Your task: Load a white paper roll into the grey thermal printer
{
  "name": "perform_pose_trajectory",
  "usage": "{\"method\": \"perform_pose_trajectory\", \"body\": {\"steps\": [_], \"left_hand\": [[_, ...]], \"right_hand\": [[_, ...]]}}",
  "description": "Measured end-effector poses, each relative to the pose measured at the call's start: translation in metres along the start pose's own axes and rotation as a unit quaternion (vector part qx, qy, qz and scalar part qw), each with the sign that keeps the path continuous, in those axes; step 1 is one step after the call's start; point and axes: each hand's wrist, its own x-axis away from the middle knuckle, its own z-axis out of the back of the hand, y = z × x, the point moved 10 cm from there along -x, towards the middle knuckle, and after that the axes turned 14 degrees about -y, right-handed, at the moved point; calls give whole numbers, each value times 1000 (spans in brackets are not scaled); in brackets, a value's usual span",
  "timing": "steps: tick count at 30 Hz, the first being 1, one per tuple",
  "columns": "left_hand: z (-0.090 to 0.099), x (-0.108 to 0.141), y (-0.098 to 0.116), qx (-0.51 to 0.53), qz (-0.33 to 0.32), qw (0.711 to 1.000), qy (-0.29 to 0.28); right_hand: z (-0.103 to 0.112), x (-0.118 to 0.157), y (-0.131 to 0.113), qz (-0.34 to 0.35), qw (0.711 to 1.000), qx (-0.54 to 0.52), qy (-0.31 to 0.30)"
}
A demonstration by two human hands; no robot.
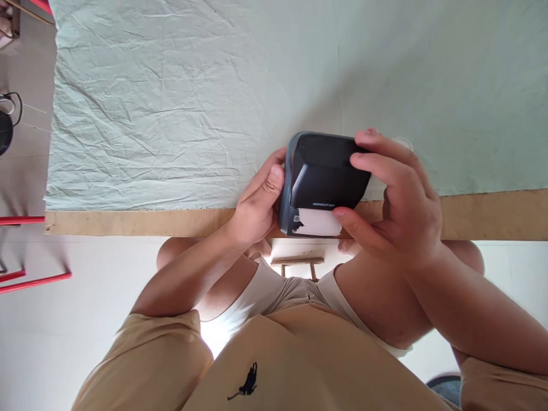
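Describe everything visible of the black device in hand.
The black device is boxy with rounded corners, seemingly plastic, with a bluish-grey side, "NIIMBOT" lettering and a white strip at its near end. Slightly turned, it is held at the table edge, left hand against its left side, right hand touching its right.

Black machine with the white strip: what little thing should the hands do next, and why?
Perhaps the right hand could gently pinch the white strip. Its thumb is right by the strip's edge, and the left hand grips the side of the black machine, so it could keep it steady.
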Motion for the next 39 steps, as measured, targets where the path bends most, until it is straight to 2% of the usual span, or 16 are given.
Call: {"method": "perform_pose_trajectory", "body": {"steps": [5,9,11,13,14,16,19,22,25,29,32,36,39], "left_hand": [[-7,3,6,9,43,999,13],[-7,1,7,38,25,998,34],[-5,1,2,59,25,997,37],[-8,-1,-3,73,36,997,3],[-11,-1,-4,73,36,996,-22],[-14,-1,0,53,23,996,-67],[-12,0,5,5,16,997,-78],[-10,1,5,-8,33,997,-67],[-10,2,7,-23,17,997,-74],[-17,3,14,-62,-47,986,-149],[-22,6,14,-78,-65,975,-198],[-20,5,11,-77,-45,977,-195],[-18,4,11,-75,-50,978,-187]], "right_hand": [[-1,-1,0,16,999,-7,29],[3,-3,0,23,999,14,35],[13,0,-1,20,995,53,77],[23,5,-2,17,989,76,123],[26,7,-1,13,990,62,129],[25,8,3,4,995,-7,104],[20,9,12,-32,991,-115,57],[28,15,20,-57,980,-161,101],[33,16,22,-79,979,-134,136],[26,3,8,-73,994,-18,84],[25,-4,-5,-62,993,94,36],[16,-6,1,-96,986,103,-84],[13,-4,4,-108,981,100,-129]]}}
